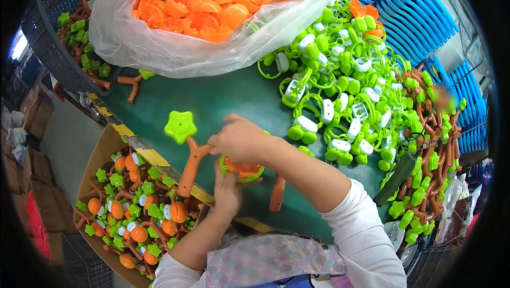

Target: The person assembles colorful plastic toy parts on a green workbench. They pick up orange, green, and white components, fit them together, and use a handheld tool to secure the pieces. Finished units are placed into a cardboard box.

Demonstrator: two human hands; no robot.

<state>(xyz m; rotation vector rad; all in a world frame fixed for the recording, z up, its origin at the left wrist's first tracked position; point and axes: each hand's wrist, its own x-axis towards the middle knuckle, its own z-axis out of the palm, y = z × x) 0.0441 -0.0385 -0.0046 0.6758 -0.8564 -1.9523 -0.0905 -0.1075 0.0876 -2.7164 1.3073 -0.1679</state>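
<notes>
My left hand (pixel 227 195) is closed around a round toy piece (pixel 241 169), an orange hollow cup inside a bright green ring. Above it, my right hand (pixel 240 140) has its fingers bent, covering part of that piece. Those fingertips close on one branch of a brown forked plastic stick (pixel 192 168). A green star-shaped knob (pixel 180 127) caps the stick's other branch. Whatever lies under my right palm is hidden. Just right of the green ring, another brown stick (pixel 276 195) shows partly below my right forearm.
A plastic bag (pixel 175 57) of orange half-shells stands at the back. Green-and-white ring parts (pixel 340 97) are heaped at right, beside brown sticks (pixel 425 166) and blue racks (pixel 414 17). A carton (pixel 87 203) of assembled toys sits lower left; a dark crate (pixel 45 38) stands upper left.
</notes>
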